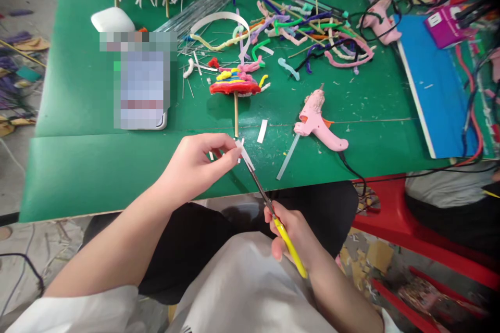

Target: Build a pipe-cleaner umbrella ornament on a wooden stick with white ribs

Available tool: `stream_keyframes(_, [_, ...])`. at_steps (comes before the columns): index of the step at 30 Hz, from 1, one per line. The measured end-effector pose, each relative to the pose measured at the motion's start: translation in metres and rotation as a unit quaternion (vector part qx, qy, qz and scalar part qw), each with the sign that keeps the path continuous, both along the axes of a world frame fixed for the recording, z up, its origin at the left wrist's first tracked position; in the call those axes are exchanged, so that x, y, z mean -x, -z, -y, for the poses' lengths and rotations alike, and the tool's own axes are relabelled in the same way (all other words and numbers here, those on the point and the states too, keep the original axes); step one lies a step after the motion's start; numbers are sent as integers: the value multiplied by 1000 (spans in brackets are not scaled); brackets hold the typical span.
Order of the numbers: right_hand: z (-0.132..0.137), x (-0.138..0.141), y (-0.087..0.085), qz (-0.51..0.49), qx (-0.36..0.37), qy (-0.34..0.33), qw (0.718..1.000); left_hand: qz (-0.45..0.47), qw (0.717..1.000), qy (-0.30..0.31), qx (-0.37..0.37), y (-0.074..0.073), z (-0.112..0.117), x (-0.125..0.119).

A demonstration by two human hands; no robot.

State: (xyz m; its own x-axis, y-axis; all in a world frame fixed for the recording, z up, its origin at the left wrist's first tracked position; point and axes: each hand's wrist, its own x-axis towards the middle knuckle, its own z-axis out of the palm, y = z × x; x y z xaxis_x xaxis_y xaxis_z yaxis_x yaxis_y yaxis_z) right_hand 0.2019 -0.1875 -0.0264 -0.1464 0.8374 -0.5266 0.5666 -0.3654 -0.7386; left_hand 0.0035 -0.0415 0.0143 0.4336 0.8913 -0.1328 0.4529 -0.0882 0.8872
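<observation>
Between the thumb and fingers of my left hand a narrow white paper strip is pinched above the table's front edge. My right hand grips scissors with yellow handles, their blades pointing up and left and meeting the strip's lower end. Just beyond the left hand is a small umbrella-shaped piece of red, blue, yellow and pink pipe cleaners on a wooden stick. A cut white paper piece lies on the green table to its right, and smaller bits sit partly hidden behind the left fingers.
A pink glue gun with a clear glue stick lies at the right, its cord trailing off the front edge. A phone stands at the left. Loose pipe cleaners cover the back; a blue board lies far right, above a red chair.
</observation>
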Motion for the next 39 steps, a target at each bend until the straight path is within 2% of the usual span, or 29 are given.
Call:
stream_keyframes(3, [-1, -1, 0, -43, 39, 11, 998, 0, 1000, 2, -3, -1, -1, 0])
stream_keyframes(8, [-1, -2, 2, -60, 44, 24, 997, 1, 1000, 5, -8, -1, 0, 1])
stream_keyframes(22, [-1, 0, 1, -58, 48, 32, 997, 1, 1000, 7, 1, 1, 1, 1])
stream_keyframes(32, [1, -2, 8, -49, 39, 19, 998, 2, 1000, 6, 0, 0, 1, 0])
stream_keyframes(39, [-1, 0, 5, -45, 52, 17, 997, -5, 1000, 7, 4, -1, 1, 1])
